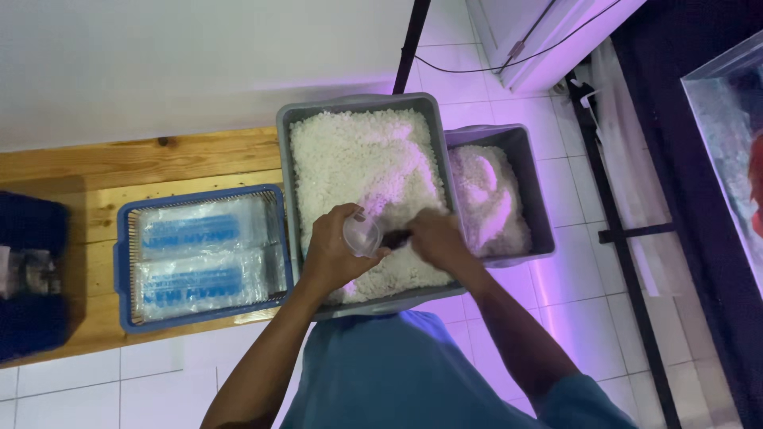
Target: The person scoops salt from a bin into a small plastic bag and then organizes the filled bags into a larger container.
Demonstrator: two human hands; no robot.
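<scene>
hands were seen over a large grey tub heaped with white granules. the left hand was closed around a small clear plastic cup, held tilted with its mouth turned toward the right hand, seemingly so that it could be filled. the right hand was clenched on a dark handle, probably of a scoop, whose working end could not be made out between the hands; it was kept low on the granules and just beside the cup. two grey tubs were counted: the large one and a smaller grey tub touching its right side, also holding white granules. one blue tray was set on a wooden bench to the left, just beside the large tub, with two clear packets bearing blue bands laid flat in it, one above the other. a dark bag was left at the bench's far end.
</scene>
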